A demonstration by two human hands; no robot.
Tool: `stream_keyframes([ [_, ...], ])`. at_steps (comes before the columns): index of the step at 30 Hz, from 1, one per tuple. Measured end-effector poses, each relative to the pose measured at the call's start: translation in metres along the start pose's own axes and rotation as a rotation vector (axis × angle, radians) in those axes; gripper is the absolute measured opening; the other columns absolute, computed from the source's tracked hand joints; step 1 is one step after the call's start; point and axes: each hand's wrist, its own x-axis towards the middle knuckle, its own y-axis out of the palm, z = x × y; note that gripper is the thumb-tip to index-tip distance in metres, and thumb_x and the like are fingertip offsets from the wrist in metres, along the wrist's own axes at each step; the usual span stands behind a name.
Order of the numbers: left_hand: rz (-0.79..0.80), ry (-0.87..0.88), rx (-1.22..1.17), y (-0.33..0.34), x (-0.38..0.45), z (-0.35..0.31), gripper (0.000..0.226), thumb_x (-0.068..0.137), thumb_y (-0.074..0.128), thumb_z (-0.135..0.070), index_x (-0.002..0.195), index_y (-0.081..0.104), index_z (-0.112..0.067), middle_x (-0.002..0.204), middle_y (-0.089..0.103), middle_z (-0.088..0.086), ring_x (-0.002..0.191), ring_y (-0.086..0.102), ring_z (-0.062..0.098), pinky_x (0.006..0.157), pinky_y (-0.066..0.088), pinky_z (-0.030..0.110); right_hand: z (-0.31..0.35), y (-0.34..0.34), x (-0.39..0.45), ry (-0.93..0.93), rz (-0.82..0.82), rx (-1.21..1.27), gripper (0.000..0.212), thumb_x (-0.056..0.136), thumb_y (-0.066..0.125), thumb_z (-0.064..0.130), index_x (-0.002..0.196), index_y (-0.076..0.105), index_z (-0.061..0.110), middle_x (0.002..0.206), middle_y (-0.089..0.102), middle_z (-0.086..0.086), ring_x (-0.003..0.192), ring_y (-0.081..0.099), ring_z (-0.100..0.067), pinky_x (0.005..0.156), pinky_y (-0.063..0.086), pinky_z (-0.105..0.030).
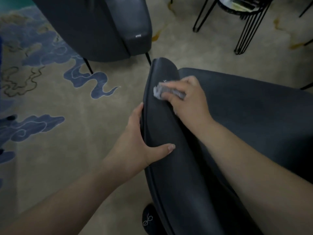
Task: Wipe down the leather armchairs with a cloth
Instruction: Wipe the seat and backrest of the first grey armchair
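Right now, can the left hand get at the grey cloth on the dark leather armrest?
Probably yes. The left hand grips the same dark leather armrest, just short of the crumpled grey cloth; only bare leather lies between, though the right hand presses on the cloth.

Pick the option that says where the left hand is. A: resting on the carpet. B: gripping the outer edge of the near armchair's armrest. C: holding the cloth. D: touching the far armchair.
B: the left hand grips the edge of the near armchair, thumb on top, while the right hand presses the cloth.
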Motion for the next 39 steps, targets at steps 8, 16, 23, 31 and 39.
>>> stream_keyframes([
  [8, 0.020, 0.018, 0.019, -0.009, 0.039, -0.005, 0.113, 0.059, 0.090, -0.028, 0.148, 0.020, -0.033, 0.115, 0.049, -0.042, 0.108, 0.049, -0.020, 0.078, 0.044, 0.003, -0.014, -0.008, -0.036, -0.051, -0.031, 0.056, 0.030, 0.079, 0.073, 0.023, 0.105, 0.069, 0.036, 0.095, 0.042, 0.012, 0.088, 0.051, 0.004, 0.082, 0.041, -0.006],
  [16, 0.030, 0.033, 0.088, -0.013, 0.080, -0.019, 0.111, 0.058, 0.090, -0.028, 0.148, 0.025, -0.029, 0.132, 0.053, -0.016, 0.116, 0.054, -0.003, 0.097, 0.050, 0.030, -0.022, 0.005, 0.068, 0.174, -0.085, 0.092, 0.027, 0.085, 0.070, 0.022, 0.112, 0.070, 0.024, 0.103, 0.048, 0.000, 0.090, 0.055, -0.002, 0.084, 0.039, -0.003],
  [23, 0.046, 0.101, 0.172, -0.010, 0.093, -0.024, 0.107, 0.060, 0.091, -0.025, 0.147, 0.029, -0.017, 0.137, 0.051, -0.008, 0.124, 0.050, 0.003, 0.103, 0.045, 0.031, -0.027, -0.008, -0.021, 0.045, -0.001, 0.197, 0.032, 0.079, 0.070, 0.023, 0.107, 0.069, 0.037, 0.095, 0.044, 0.009, 0.087, 0.051, 0.003, 0.078, 0.040, -0.006],
  [31, -0.017, 0.079, 0.245, -0.009, 0.091, -0.014, 0.119, 0.045, 0.078, -0.061, 0.146, 0.019, -0.036, 0.123, 0.031, -0.051, 0.118, 0.036, -0.022, 0.085, 0.038, 0.001, -0.043, 0.002, 0.074, 0.309, -0.131, 0.211, 0.027, 0.089, 0.065, 0.019, 0.115, 0.069, 0.021, 0.114, 0.058, -0.005, 0.101, 0.059, -0.005, 0.089, 0.042, -0.009],
  [39, -0.032, 0.118, 0.243, -0.007, 0.094, -0.008, 0.122, 0.045, 0.079, -0.063, 0.146, 0.018, -0.032, 0.126, 0.031, -0.050, 0.123, 0.037, -0.017, 0.091, 0.035, 0.001, -0.034, -0.016, -0.028, 0.297, -0.054, 0.312, 0.034, 0.084, 0.070, 0.011, 0.104, 0.071, 0.038, 0.102, 0.053, -0.003, 0.084, 0.058, 0.001, 0.075, 0.045, -0.009],
])
